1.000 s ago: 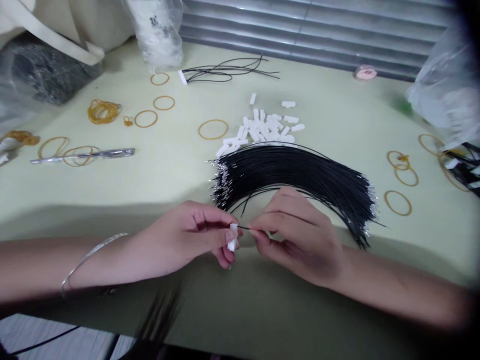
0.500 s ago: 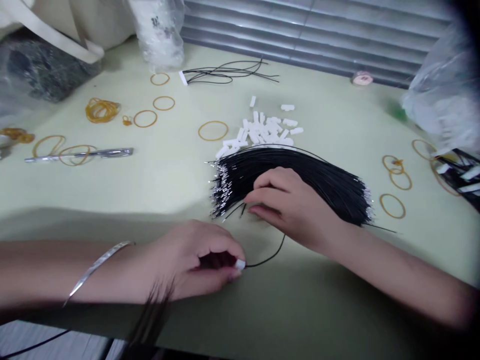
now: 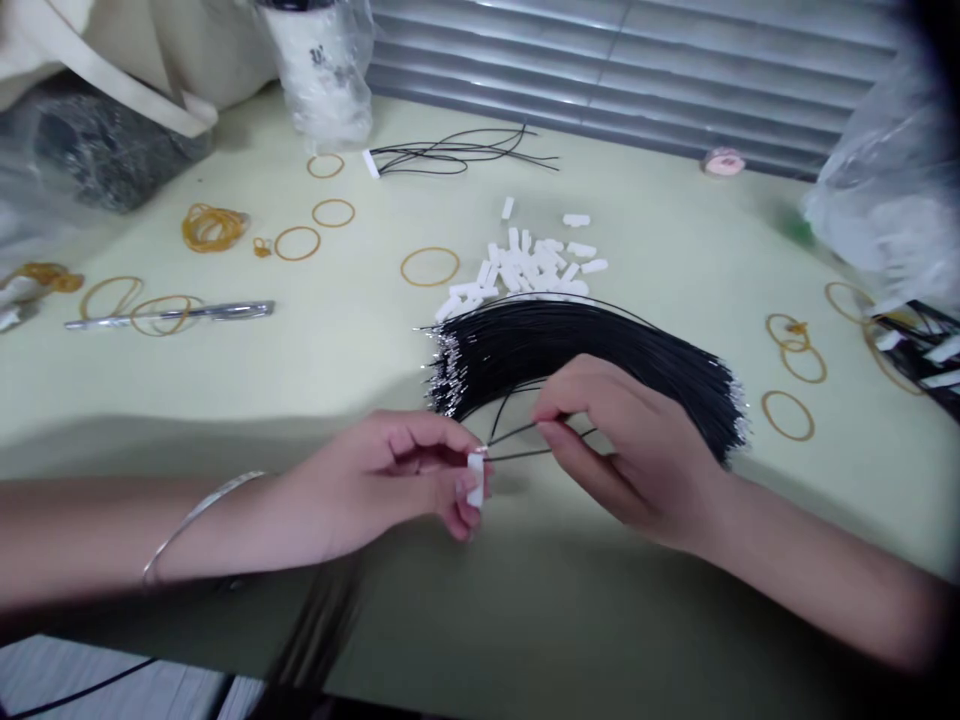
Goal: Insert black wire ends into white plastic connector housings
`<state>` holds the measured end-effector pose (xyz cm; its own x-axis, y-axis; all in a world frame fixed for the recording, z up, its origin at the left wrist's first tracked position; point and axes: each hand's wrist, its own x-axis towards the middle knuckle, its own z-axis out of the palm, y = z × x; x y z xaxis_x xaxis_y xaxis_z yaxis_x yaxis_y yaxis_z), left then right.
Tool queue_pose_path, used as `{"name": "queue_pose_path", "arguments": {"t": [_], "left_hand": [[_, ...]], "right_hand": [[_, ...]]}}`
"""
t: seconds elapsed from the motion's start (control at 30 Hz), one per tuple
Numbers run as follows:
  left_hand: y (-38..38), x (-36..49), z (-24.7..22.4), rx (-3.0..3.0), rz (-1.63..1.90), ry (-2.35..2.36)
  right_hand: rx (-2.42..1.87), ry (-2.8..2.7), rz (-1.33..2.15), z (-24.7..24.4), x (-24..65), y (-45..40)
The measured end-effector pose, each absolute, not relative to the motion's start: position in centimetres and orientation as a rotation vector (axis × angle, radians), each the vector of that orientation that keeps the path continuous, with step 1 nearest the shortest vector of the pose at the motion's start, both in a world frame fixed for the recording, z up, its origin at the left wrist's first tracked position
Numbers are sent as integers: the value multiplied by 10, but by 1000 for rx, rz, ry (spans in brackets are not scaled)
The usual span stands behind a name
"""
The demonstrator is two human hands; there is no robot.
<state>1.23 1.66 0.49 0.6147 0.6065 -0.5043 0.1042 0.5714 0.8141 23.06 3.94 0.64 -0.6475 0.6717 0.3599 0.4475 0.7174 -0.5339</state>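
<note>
Between the thumb and fingers of my left hand (image 3: 409, 470) is a small white connector housing (image 3: 475, 480), held upright. One black wire runs from it to the right. My right hand (image 3: 630, 450) pinches another black wire (image 3: 514, 434), whose tip meets the top end of the housing; whether it has entered a slot I cannot tell. Just beyond my hands lies a thick bundle of black wires (image 3: 570, 335) with bare metal terminals at both ends. Behind the bundle is a loose pile of white connector housings (image 3: 529, 265).
A housing with several black wires (image 3: 450, 152) lies at the back. Rubber bands (image 3: 430, 267) and a pen (image 3: 232, 311) are scattered leftward. A bagged cup (image 3: 322, 80) stands near the blinds (image 3: 637, 70). Finished-looking wires (image 3: 922, 345) and a plastic bag (image 3: 892, 190) are at right.
My right hand has drawn a wire from the bundle and brought it to the housing. My left hand has raised the housing slightly and turned it upright.
</note>
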Motion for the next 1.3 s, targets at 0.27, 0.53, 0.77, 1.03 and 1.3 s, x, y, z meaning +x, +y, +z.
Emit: {"name": "queue_pose_path", "arguments": {"t": [0.27, 0.53, 0.77, 1.03, 1.3], "left_hand": [[22, 13, 6, 889, 373, 896], [21, 13, 6, 892, 368, 868], [22, 12, 5, 897, 366, 851], [22, 12, 4, 899, 381, 862], [20, 10, 3, 913, 385, 863]], "right_hand": [[-892, -2327, 407, 13, 232, 31], [-928, -2310, 396, 10, 227, 29], [-860, -2319, 309, 16, 228, 27], [-912, -2369, 353, 14, 229, 21], [-939, -2348, 445, 13, 229, 21]]}}
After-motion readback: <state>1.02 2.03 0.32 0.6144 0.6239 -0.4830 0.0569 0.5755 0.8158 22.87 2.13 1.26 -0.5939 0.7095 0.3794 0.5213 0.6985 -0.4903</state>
